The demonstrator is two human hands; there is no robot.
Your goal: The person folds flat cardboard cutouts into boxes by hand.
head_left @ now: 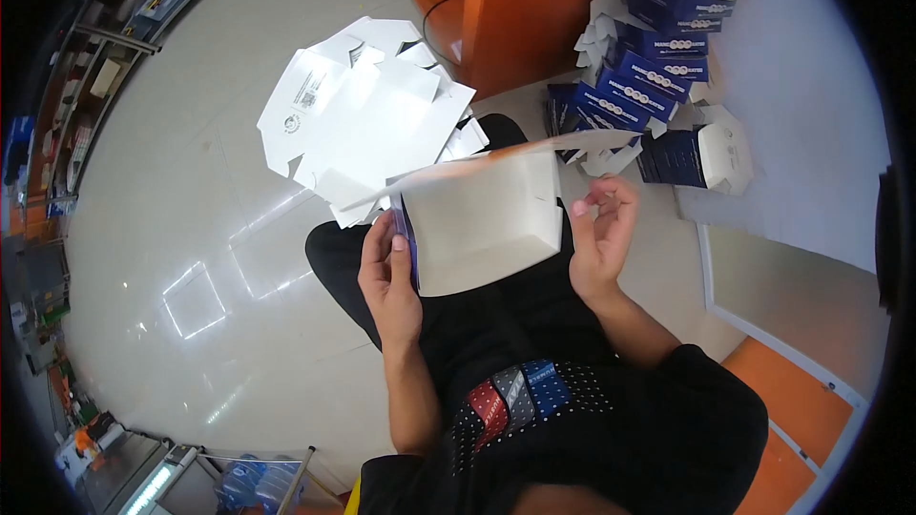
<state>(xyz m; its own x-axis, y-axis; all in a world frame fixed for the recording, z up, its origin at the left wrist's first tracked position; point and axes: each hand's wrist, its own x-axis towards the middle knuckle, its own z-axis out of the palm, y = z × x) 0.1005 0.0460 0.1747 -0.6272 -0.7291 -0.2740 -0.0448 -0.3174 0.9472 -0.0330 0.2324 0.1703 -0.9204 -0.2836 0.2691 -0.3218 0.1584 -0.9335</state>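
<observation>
Head view: left hand [389, 277], partly hidden, grasping carton [487, 238]; right hand [599, 246], grip released; lid [482, 166] blurred.

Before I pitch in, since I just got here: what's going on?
A person in black holds an open carton by its side in the left hand. The right hand is beside the carton's other side, loosely curled, apparently not gripping. White cardboard sheets are piled ahead to the left; blue-sided cartons are stacked to the right.
</observation>
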